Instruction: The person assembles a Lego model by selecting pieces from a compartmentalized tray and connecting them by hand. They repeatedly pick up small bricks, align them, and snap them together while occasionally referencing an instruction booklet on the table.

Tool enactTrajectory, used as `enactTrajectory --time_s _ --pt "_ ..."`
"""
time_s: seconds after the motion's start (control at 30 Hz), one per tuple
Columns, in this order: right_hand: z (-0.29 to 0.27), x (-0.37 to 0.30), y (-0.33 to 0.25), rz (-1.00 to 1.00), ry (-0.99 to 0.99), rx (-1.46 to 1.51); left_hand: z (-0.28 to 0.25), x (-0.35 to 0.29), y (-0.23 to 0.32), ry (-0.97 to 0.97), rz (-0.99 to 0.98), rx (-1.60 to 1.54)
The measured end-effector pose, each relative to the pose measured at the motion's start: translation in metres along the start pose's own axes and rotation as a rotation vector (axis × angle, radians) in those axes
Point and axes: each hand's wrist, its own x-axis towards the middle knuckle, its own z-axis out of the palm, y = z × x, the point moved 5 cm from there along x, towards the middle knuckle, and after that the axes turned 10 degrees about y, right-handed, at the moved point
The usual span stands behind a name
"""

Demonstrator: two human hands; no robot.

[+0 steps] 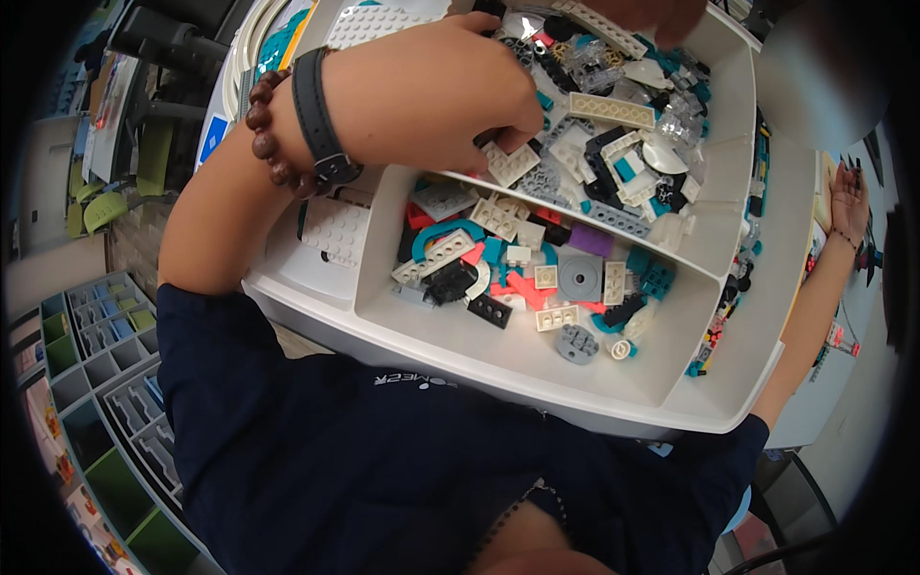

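Note:
My left hand point(450, 96), with a dark watch and a brown bead bracelet on its wrist, reaches over the upper compartment of a white sorting tray point(517, 388). Its thumb and fingers are closed on a white toy brick point(513, 165) with studs, just above the divider. Around it lie grey, black, clear and teal pieces, with a long cream brick point(611, 110) among them. Far to the right, my right hand point(847, 203) rests palm up beyond the tray with its fingers stretched out, holding nothing.
The near compartment holds mixed bricks, including a grey square piece with a round disc point(580, 276) and a purple piece point(590, 240). A narrow side compartment has small parts point(714, 335). Another person's hand point(661, 17) shows at the top. Shelving point(105, 383) stands at left.

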Motion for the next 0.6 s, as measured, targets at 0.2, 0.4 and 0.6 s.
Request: enactTrajectory --time_s 0.2,0.4,0.6 --pt "-0.009 0.005 -0.004 -0.042 0.002 0.000 -0.017 0.004 -0.001 0.039 0.003 0.009" --pt "-0.002 0.000 -0.002 -0.019 0.045 -0.019 -0.043 0.000 0.002 0.298 0.002 -0.050" --pt "0.005 -0.004 0.000 0.039 0.003 0.036 -0.037 -0.038 0.075 0.256 0.200 0.198"
